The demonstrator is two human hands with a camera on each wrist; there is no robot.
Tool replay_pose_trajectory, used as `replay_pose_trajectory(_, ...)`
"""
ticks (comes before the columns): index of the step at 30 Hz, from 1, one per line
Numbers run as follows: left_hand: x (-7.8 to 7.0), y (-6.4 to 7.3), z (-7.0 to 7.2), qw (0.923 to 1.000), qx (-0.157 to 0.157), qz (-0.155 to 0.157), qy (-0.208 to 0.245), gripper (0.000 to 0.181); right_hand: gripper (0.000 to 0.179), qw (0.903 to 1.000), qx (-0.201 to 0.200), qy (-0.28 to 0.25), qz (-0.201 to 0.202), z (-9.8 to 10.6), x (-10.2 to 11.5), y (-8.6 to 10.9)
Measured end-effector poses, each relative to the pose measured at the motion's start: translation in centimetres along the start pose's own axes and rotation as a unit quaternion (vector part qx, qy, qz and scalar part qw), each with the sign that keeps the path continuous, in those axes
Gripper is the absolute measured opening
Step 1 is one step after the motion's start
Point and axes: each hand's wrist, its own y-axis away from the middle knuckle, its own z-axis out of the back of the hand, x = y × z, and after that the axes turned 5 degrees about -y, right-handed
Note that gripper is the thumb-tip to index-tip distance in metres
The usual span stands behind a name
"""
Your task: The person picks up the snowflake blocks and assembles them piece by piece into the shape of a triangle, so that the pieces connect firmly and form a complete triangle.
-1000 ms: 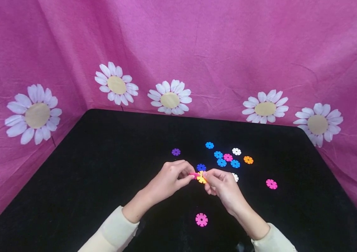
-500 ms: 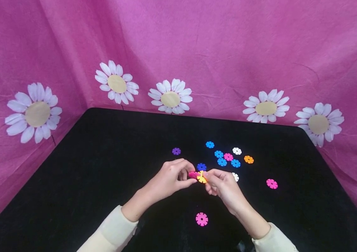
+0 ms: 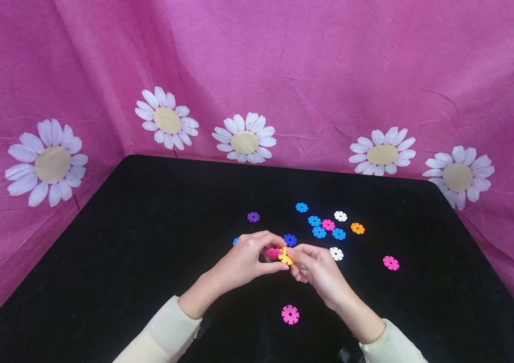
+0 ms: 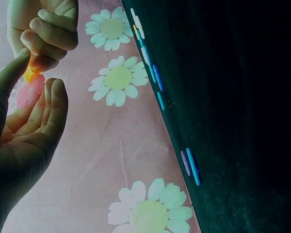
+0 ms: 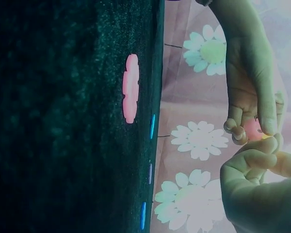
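Observation:
Close together over the black table [image 3: 148, 227], my two hands meet at a joined pair of notched interlocking discs, one pink [image 3: 273, 253] and one yellow [image 3: 285, 257]. My right hand [image 3: 322, 272] pinches the yellow disc between thumb and fingers. With fingertips at its top and thumb at its bottom edge, my left hand [image 3: 243, 259] spans the yellow disc, and the pink one sits inside its curve. In the left wrist view the pink disc [image 4: 31, 91] lies in front of the left fingers. The right fingertips partly hide the yellow disc [image 4: 28, 74].
Beyond the hands lie several loose discs, among them purple [image 3: 253, 217], dark blue [image 3: 290, 240], light blue [image 3: 301, 207], white [image 3: 336, 253] and orange [image 3: 358, 228]. One pink disc [image 3: 290, 314] is nearer me, another pink disc [image 3: 390, 263] farther right. A pink flowered cloth [image 3: 311, 85] hangs behind.
My left hand has let its pinch on the pink disc go and slid right, its thumb and fingertips now around the yellow disc. The right hand keeps its pinch, shifting slightly left.

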Motion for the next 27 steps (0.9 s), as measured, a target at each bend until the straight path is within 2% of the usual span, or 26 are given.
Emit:
replay_pose_trajectory(6,0.0,0.0,0.0,1.0,0.003,-0.005,0.007,0.036,0.021,1.0,0.006,-0.003,-0.006,0.0,-0.2,-0.1)
replay_pose_trajectory(9,0.0,0.0,0.0,1.0,0.001,0.002,0.007,0.035,0.028,0.9999,0.0,0.01,-0.007,0.3,-0.3,-0.2)
replay_pose_trajectory(12,0.1,0.0,0.1,0.9999,-0.006,0.01,0.003,0.035,0.04,0.9984,-0.028,0.05,-0.003,1.2,-0.3,-0.3)
replay_pose_trajectory(15,0.3,0.0,0.2,0.9998,-0.013,0.018,0.001,0.035,0.044,0.9901,-0.075,0.118,0.012,2.7,-0.2,-0.4)
replay_pose_trajectory(18,0.3,0.1,0.3,0.9995,-0.015,0.026,0.001,0.034,0.039,0.9744,-0.124,0.186,0.027,4.2,-0.1,-0.6)
replay_pose_trajectory(21,0.3,0.3,0.5,0.9993,-0.017,0.032,0.004,0.035,0.031,0.9543,-0.149,0.255,0.048,5.5,-0.2,-0.9)
replay_pose_trajectory(24,0.4,0.3,0.6,0.9993,-0.018,0.034,0.005,0.034,0.025,0.9259,-0.153,0.337,0.073,6.3,-0.5,-1.3)
replay_pose_trajectory(27,0.4,0.3,0.6,0.9992,-0.017,0.036,0.006,0.035,0.025,0.894,-0.14,0.416,0.088,6.6,-0.8,-1.6)
